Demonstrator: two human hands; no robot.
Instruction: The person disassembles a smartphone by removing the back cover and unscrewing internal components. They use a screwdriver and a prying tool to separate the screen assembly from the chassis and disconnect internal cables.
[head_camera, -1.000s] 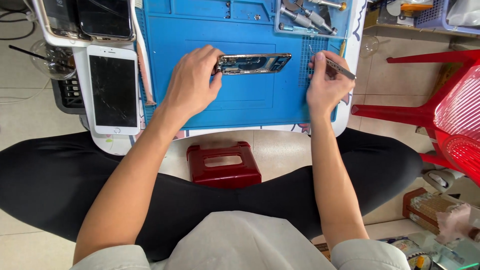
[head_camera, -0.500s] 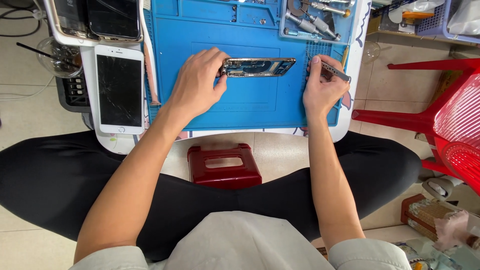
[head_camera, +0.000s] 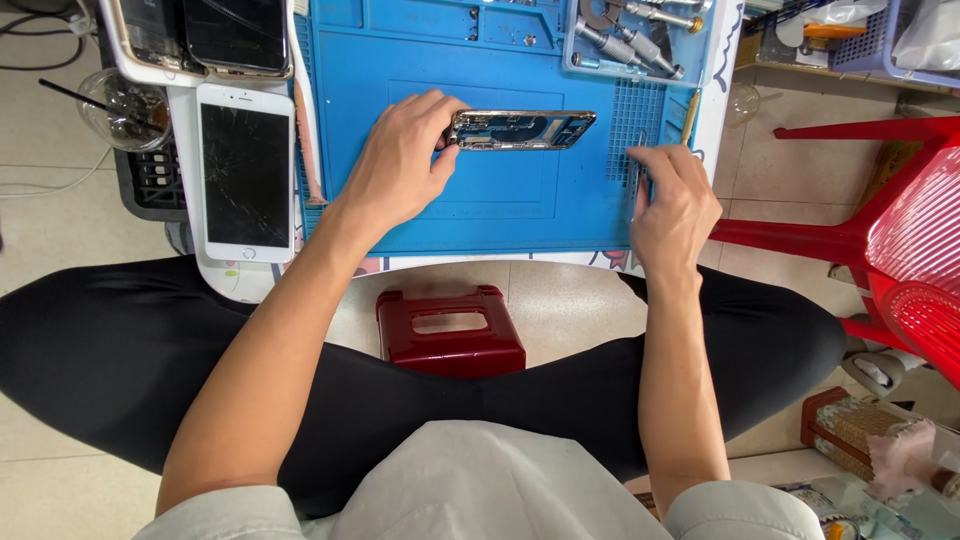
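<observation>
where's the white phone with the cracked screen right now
In the head view, the white cracked-screen phone lies face up at left, beside the blue work mat, left of the left hand.

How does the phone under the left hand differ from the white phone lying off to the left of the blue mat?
The opened phone frame has no screen, with its inner parts showing; the white phone is whole, its dark screen cracked. The frame lies crosswise on the blue mat, gripped at one end by the left hand; the white phone lies lengthwise on the white tabletop, untouched. Both lie flat.
</observation>
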